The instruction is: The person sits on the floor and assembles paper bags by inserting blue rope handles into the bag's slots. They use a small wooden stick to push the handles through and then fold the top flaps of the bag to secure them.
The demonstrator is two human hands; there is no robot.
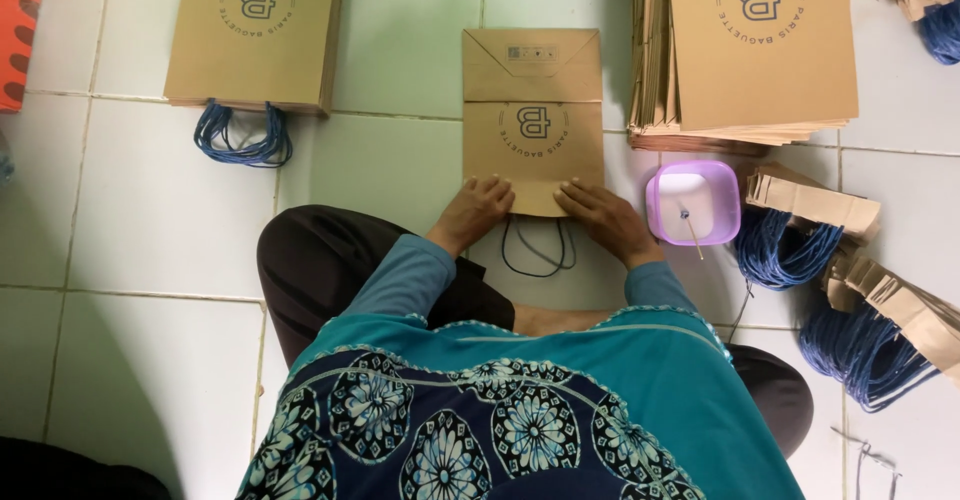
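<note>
A flat brown paper bag [532, 100] with a round printed mark lies on the tiled floor in front of me. Its dark cord handle [538, 250] loops out from the near edge. My left hand [474, 210] presses flat on the bag's near left corner. My right hand [602, 218] presses on the near right corner. Neither hand grips anything; the fingers lie spread on the paper.
A small purple tub [693, 203] with white paste and a stick sits right of the bag. Stacks of finished bags [250, 40] lie far left and more bags [760, 50] far right. Card strips with blue cords [810, 220] are piled at right.
</note>
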